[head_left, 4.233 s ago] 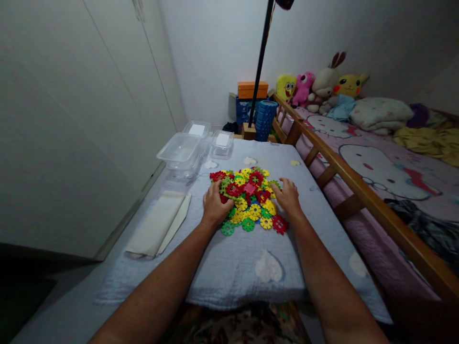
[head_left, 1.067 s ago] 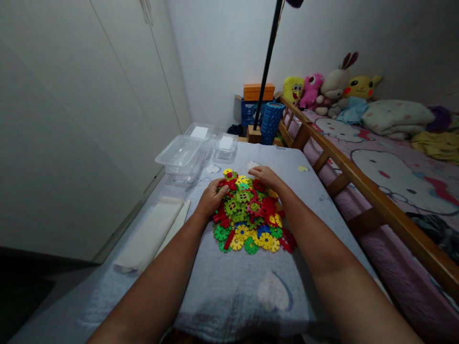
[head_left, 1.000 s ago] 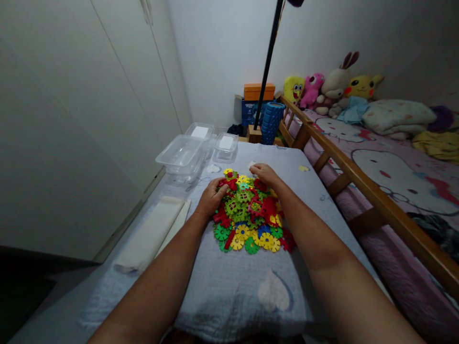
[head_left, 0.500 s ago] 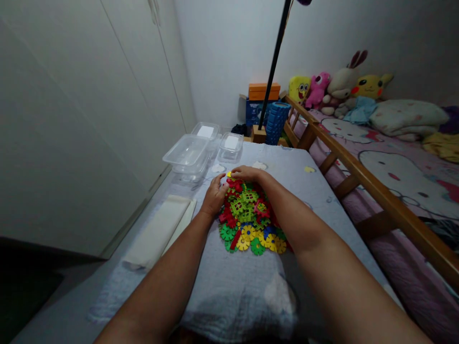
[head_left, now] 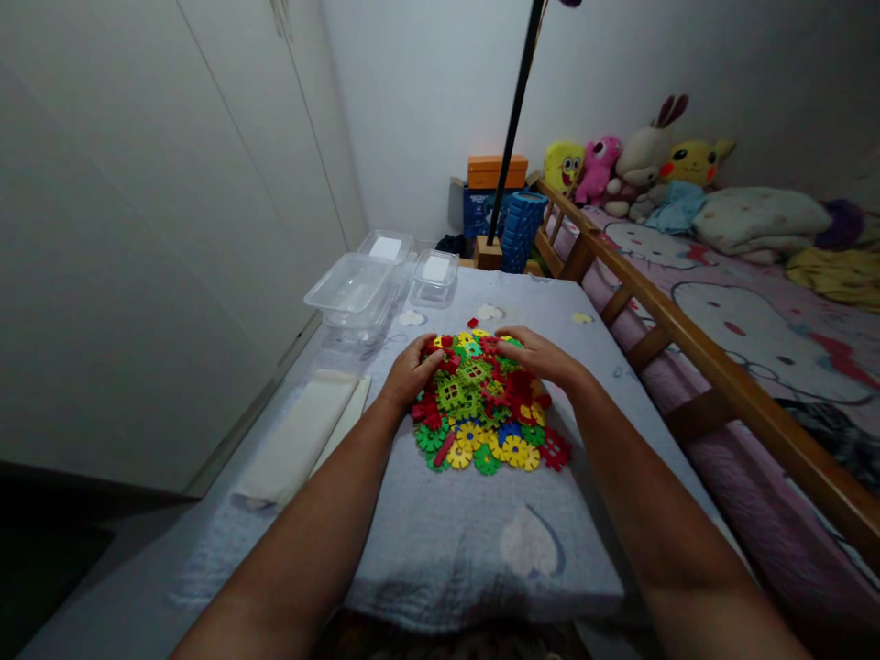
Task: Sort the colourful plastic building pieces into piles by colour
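A heap of plastic interlocking building pieces (head_left: 474,399) lies on the cloth-covered table (head_left: 467,532). Red and lime-green square pieces lie on top, with yellow, green and blue flower-shaped discs along its near side. My left hand (head_left: 412,371) rests against the heap's far left side, fingers apart and slightly curved. On the far right side my right hand (head_left: 540,353) lies over the pieces with its fingers stretched out. Neither hand grips a piece that I can see. One small red piece (head_left: 473,323) sits just beyond the heap.
Clear plastic containers (head_left: 354,289) stand at the back left, with a smaller lidded one (head_left: 435,275) beside them. A folded cream cloth (head_left: 299,435) lies on the left. Along the right runs a wooden bed rail (head_left: 687,344). A black pole (head_left: 512,124) rises behind the table.
My right hand has moved from the heap's far left end to its far right side, uncovering the pieces there. My left hand stays at the left side. The view has shifted slightly.
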Demonstrator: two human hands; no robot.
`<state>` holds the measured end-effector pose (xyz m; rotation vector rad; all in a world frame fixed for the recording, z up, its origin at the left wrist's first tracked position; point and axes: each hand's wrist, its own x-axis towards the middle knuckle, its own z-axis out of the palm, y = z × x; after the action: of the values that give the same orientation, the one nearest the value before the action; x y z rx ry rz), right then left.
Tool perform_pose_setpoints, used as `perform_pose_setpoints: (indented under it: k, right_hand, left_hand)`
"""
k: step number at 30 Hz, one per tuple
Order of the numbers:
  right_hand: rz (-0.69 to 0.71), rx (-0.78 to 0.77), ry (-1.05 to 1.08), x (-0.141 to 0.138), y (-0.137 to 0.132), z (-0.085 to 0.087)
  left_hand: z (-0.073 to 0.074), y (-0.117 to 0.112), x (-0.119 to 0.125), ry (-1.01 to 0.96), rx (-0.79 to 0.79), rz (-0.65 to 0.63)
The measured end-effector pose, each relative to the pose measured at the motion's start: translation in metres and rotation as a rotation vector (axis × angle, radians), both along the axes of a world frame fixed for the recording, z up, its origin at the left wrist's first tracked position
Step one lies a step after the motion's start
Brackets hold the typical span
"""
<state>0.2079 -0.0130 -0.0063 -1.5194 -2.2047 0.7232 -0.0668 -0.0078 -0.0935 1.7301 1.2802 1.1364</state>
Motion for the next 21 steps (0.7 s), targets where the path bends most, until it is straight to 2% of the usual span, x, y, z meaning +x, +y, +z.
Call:
perform_pose_setpoints:
  k: [3, 6, 9, 12, 15, 21]
  right_hand:
    - [-0.117, 0.021, -0.063, 0.037, -0.035, -0.023]
    - [-0.177, 0.061, -0.129, 0.055, -0.074, -0.052]
    - [-0.144, 0.135, -0.178, 0.048, -0.110, -0.078]
    - [-0.151, 0.235, -0.232, 0.026, -0.132, -0.093]
    - [-0.188, 0.291, -0.262, 0.009, -0.132, -0.096]
    - [-0.173, 0.305, -0.219, -0.001, -0.101, -0.090]
  left_hand:
    - [0.003, -0.002, 0.001, 0.011, 0.017, -0.028]
    - [0.004, -0.001, 0.001, 0.032, 0.063, -0.059]
    - [0.003, 0.000, 0.001, 0.072, 0.119, -0.053]
    - [0.001, 0.000, 0.001, 0.085, 0.155, -0.001]
    - [0.002, -0.001, 0.001, 0.077, 0.149, 0.020]
    - [0.006, -0.006, 0.002, 0.031, 0.076, -0.058]
